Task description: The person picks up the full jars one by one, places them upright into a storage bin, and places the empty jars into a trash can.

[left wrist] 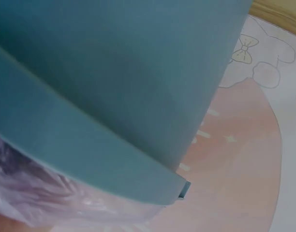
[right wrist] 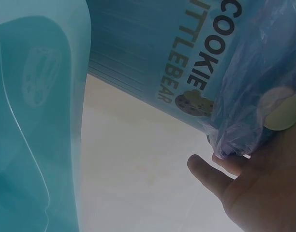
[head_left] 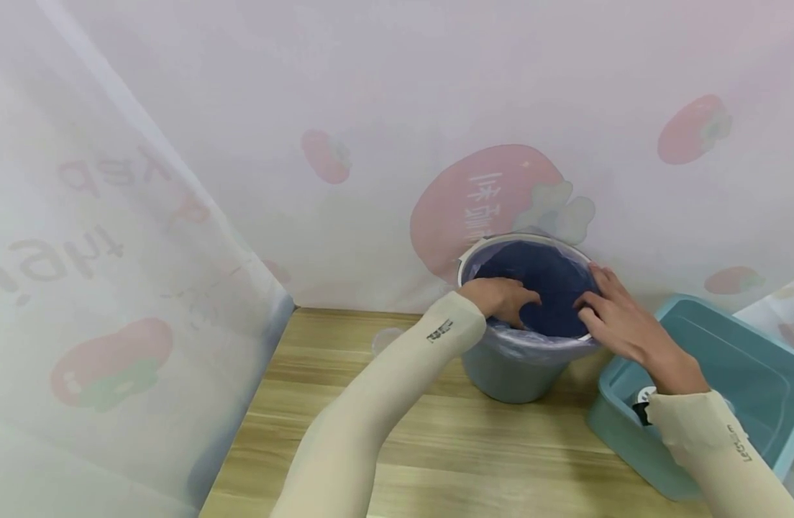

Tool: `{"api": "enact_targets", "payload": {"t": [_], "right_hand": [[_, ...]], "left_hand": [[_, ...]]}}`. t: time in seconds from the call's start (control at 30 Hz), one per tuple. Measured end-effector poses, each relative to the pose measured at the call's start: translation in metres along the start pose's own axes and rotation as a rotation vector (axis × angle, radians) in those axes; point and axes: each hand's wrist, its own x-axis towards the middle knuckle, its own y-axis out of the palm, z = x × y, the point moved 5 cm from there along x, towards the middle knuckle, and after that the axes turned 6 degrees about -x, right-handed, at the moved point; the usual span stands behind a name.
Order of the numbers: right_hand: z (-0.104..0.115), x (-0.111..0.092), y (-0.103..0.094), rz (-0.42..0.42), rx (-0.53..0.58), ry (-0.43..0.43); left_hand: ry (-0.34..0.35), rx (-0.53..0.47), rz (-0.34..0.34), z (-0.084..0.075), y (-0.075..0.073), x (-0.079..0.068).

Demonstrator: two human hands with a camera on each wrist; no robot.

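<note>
A grey-blue bin (head_left: 520,374) stands on the wooden surface against the patterned backdrop. A thin translucent trash bag (head_left: 533,350) lines it and folds over its pale rim. My left hand (head_left: 500,298) reaches over the near left rim, with its fingers loosely extended inside the bin's opening. At the right rim my right hand (head_left: 620,320) touches the bag-covered edge, some fingers over the opening and others along the rim. In the right wrist view, extended fingers (right wrist: 211,179) show beside the gathered trash bag (right wrist: 240,130). The left wrist view shows mostly the bin's outer wall (left wrist: 124,72).
A teal rectangular tub (head_left: 656,453) stands to the right, under my right forearm. A small white-and-black item (head_left: 643,403) lies at its near left wall. Behind my left forearm is a small clear round object (head_left: 385,339). White backdrop sheets (head_left: 209,144) with strawberry prints rise behind and left.
</note>
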Motion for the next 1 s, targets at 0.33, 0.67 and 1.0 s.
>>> {"api": "enact_targets", "payload": {"t": [0.33,0.67,1.0], "right_hand": [[-0.002,0.0,-0.001,-0.014,0.004,-0.007],[-0.004,-0.001,-0.001,-0.001,0.005,-0.008],[-0.003,0.0,-0.003,0.009,-0.002,-0.01]], "left_hand": [[0.071,-0.002,0.002,0.001,0.001,-0.001],[0.104,-0.002,-0.053,0.012,-0.007,-0.011],[0.193,0.053,-0.12,0.011,-0.022,-0.04]]}}
